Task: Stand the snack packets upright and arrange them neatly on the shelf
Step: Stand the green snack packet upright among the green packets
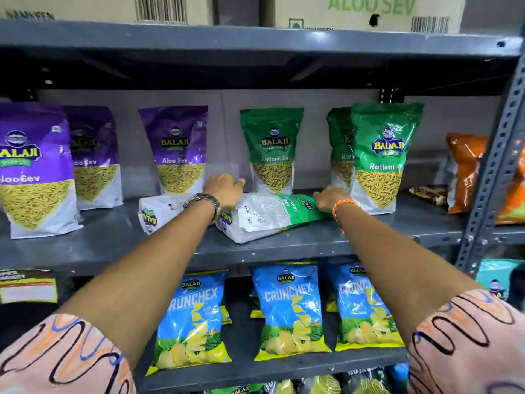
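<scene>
In the middle of the frame a green Ratlami Sev packet (272, 216) lies flat on the grey shelf (113, 245), back panel up, its long axis running left to right with the white bottom end toward the left and the green top end toward the right. The left hand (225, 190) rests over the packet's left, upper edge and the right hand (331, 198) presses on the green end, so each hand has one end of it; neither grip is clenched around the packet yet, fingers spread and lying on the film, though the fingertips are partly hidden and a light pinch cannot be ruled out. To stand it up, the green end under the right hand has to swing up and the white end settle on the shelf. A second fallen packet (159, 213) lies just left of it, partly behind the left wrist, showing a sideways "BALAJI" logo. Behind, upright packets read "BALAJI WAFERS": purple Aloo Sev packs (37, 169) in the left of the frame, green Ratlami Sev packs (271, 150) at centre and right. On the shelf below, blue packs (289, 308) read "BALAJI CRUNCHEX". A carton (369, 9) at the top right reads "ALOO SEV".
</scene>
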